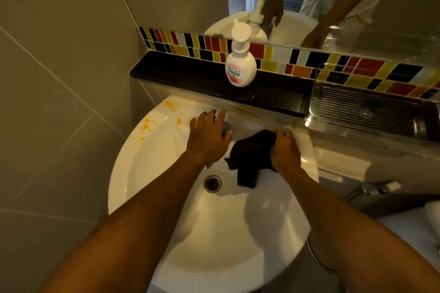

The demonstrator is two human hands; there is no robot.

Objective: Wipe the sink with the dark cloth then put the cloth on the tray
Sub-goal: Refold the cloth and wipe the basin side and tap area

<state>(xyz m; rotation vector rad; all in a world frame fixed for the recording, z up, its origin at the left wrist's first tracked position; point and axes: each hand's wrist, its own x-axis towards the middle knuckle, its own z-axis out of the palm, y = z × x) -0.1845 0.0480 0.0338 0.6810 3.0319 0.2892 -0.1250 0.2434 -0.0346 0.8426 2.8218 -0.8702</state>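
The right hand (284, 150) is closed around one bunched end of the dark cloth (250, 159), fingers curled over the fabric near the back rim of the sink (166, 233). The rest of the cloth hangs down from that hand to its left and below it, draping onto the white inner slope of the basin, with its lowest corner just beside the drain (212, 183). The left hand (209, 135) lies just left of the cloth, fingers spread and laid over the tap (226, 126), of which only a bit of grey metal shows beneath the fingers; whether it grips the tap or only rests on it I cannot tell. Beyond and to the left of the left hand, orange splatter (147, 125) marks the sink's rim and upper slope. Past both hands a dark ledge (190, 71) carries a white soap pump bottle (241, 66), standing upright straight ahead of the left hand. The clear ribbed tray (371, 107) sits up and to the right of the right hand, apart from the cloth, against the coloured tile strip (333, 62)
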